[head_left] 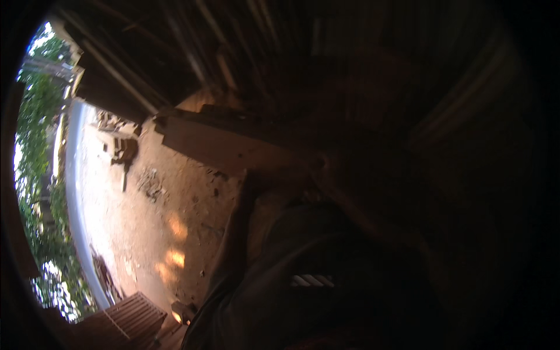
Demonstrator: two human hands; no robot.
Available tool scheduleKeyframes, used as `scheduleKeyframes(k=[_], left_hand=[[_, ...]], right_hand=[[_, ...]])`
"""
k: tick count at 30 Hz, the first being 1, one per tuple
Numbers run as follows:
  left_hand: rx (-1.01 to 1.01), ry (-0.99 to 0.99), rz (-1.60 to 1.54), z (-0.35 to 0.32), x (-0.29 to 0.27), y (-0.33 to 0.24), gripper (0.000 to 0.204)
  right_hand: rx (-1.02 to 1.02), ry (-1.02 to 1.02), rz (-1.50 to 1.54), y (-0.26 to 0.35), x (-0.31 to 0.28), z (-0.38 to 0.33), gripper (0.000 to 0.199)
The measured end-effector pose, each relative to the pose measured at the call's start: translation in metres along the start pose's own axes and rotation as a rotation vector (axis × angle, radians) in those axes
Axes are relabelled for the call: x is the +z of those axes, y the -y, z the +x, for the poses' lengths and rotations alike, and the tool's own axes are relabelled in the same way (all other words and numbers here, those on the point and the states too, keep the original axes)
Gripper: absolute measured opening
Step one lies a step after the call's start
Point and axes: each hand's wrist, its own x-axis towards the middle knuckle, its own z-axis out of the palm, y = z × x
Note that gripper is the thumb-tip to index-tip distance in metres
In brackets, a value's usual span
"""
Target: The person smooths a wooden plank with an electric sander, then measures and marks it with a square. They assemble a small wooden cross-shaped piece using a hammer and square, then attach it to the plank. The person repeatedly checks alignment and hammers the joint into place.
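A long, flat wooden board [213, 146] runs across in front of my body. Its lit end points left and its right part fades into darkness. My left hand [259, 179] is at the board's near edge and appears closed on it, though shadow hides most of the fingers. Farther right, my right hand [321, 169] is bent in at the board's dark part, close to my waist. Its fingers are too dim to make out clearly.
Long wooden pieces [198, 46] stand beyond the board, blurred and dark. On the sunlit dirt floor [169, 204] lie a pile of wood pieces [121, 146] and scattered chips [153, 185]. A slatted wooden stack [137, 312] is at the lower left, with green foliage outside.
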Motion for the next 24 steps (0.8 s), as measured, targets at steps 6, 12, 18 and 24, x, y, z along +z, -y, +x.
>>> scheduleKeyframes(k=[6,12,18,24], left_hand=[[0.095,0.101,0.106,0.001,-0.012,0.013,0.078],[-0.022,0.053,0.113,-0.006,-0.005,-0.003,0.095],[0.017,0.070,0.231,-0.008,-0.002,-0.009,0.104],[-0.002,0.028,0.182,-0.001,-0.006,-0.007,0.101]], right_hand=[[0.617,-0.178,0.200,-0.041,-0.039,-0.115,0.073],[0.619,-0.158,-0.170,-0.037,-0.154,-0.224,0.065],[0.725,0.005,-0.315,0.008,-0.172,-0.222,0.054],[0.816,-0.341,-0.011,0.040,-0.186,-0.214,0.052]])
